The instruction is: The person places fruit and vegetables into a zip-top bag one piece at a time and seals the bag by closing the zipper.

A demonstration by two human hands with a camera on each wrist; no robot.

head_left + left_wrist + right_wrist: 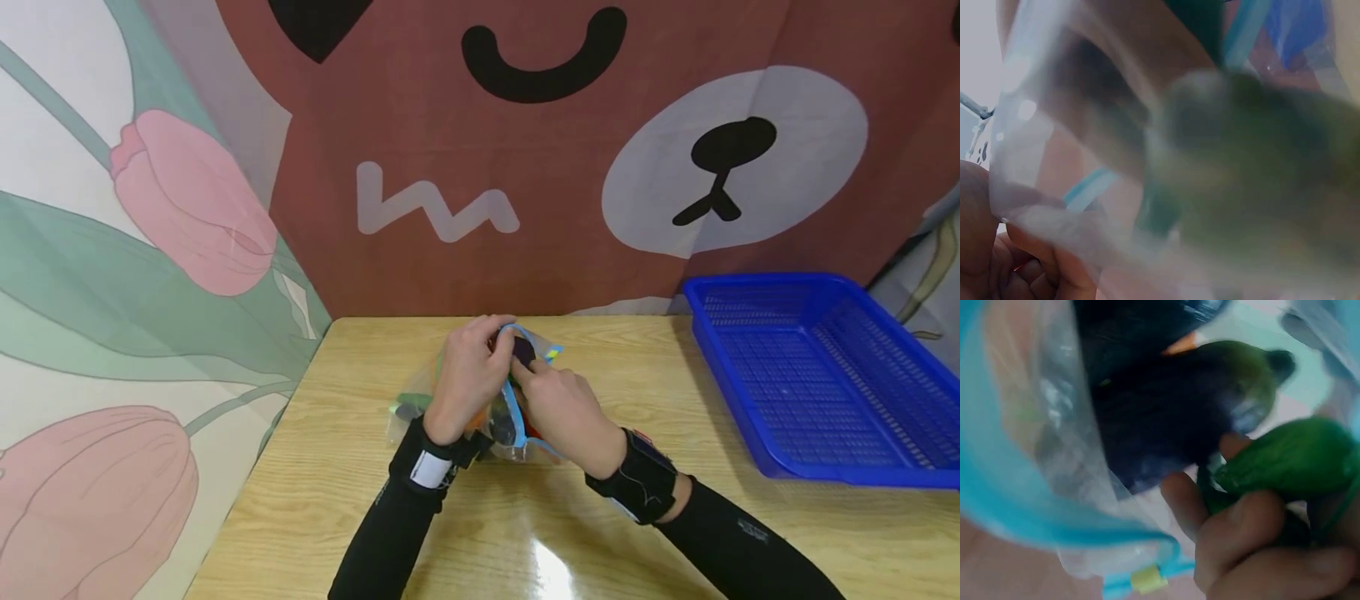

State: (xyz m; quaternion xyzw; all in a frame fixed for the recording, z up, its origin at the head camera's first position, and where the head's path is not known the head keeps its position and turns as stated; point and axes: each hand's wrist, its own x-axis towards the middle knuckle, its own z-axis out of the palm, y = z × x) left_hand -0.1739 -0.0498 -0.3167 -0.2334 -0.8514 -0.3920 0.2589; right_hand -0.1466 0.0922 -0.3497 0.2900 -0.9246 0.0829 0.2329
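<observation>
A clear plastic zip bag point(513, 410) with a blue zip edge lies on the table, its mouth apart. My left hand point(471, 371) grips the bag's rim from the left. In the right wrist view, my right hand point(1254, 547) holds a small green vegetable that looks like a cucumber point(1297, 459), at the bag's mouth. Beside those fingers a dark purple eggplant point(1172, 409) with a greenish stem end shows. Through the plastic, the left wrist view gives a blurred green thing point(1260, 181) whose kind I cannot tell.
A blue plastic basket point(750, 433) stands at the right of the wooden table point(315, 517). Behind the table hangs a brown printed cloth point(450, 275), and a flowered cloth point(75, 350) covers the left side. A yellow zip slider point(1147, 579) sits on the bag's edge.
</observation>
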